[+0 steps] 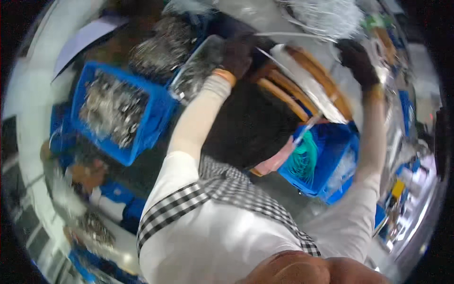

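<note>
A thin white strand [295,34] stretches nearly straight between my two dark-gloved hands. My right hand [355,60] is closed at its right end, fingers curled toward it. The strand's left end meets my left hand [237,56], whose fingers are dark and smeared by motion, so their grip cannot be made out. Below the strand, between my hands, lie several curved orange-brown pieces [283,97] and a long whitish, shiny piece [309,78]. A tangled bundle of white strands [331,16] lies beyond my right hand.
At left stands a blue crate [153,106] heaped with small shiny pieces [113,111]. A clear bin [191,75] is by my left wrist. Below right, a blue bin [326,165] holds green strands [305,158], near pink material [274,158]. Another person's hand [90,173] shows at far left.
</note>
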Demonstrator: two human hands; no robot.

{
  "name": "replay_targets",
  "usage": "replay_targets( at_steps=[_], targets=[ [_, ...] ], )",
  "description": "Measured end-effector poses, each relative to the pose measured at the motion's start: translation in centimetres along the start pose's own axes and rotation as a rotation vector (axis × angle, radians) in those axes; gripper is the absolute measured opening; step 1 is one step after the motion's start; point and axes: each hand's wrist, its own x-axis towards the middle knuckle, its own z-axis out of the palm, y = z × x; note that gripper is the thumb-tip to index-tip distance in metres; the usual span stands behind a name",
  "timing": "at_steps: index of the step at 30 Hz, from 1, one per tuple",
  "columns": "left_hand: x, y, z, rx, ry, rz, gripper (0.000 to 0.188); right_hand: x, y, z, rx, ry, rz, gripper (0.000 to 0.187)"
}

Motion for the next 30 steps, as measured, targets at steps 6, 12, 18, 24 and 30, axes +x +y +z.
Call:
replay_targets(
  at_steps=[6,12,18,24,30],
  targets=[
    [6.2,-1.3,6.3,0.012,-0.224,0.143,0.026,-0.9,8.7,-1.1,-0.036,0.187,0.298,0.025],
    [5.0,-2.2,9.8,-0.117,-0.314,0.155,0.033,-22.1,17.6,-4.7,-0.715,0.403,-0.152,0.022],
    [-3.6,0.2,6.7,-0.489,0.092,-0.426,0.032,-36.9,24.5,8.5,-1.208,0.407,0.268,0.023],
    [-10.2,15.5,2.4,-0.476,-0.096,0.309,0.024,-31.3,15.7,29.0,-0.383,0.476,0.364,0.018],
    [-10.4,15.6,3.3,-0.682,-0.355,0.716,0.019,-27.9,2.3,24.5,-0.127,0.069,-0.034,0.017]
  ],
)
